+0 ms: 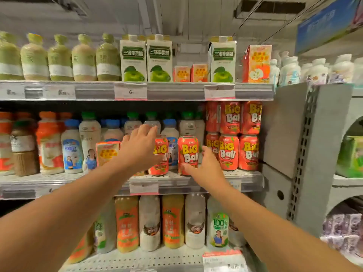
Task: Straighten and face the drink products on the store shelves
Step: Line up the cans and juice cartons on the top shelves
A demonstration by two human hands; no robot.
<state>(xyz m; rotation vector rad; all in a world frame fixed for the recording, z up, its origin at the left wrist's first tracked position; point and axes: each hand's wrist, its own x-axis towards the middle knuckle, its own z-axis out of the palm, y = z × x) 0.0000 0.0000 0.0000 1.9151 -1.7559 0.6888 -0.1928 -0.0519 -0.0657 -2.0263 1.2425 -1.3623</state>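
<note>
While both arms reach to the middle shelf (196,178), the right hand (204,165) curls around a front can (188,154), label facing out. The left hand (140,146), fingers spread and holding nothing, covers a second can (162,154). Behind, stacked cans (229,134) look faced; mixed bottles (88,138) remain untidy.

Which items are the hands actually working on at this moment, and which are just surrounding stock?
In hand: left hand, right hand, two front Big Ball cans, small orange carton.
Surrounding: green apple cartons, stacked Big Ball cans, bottom-shelf bottles.
</note>
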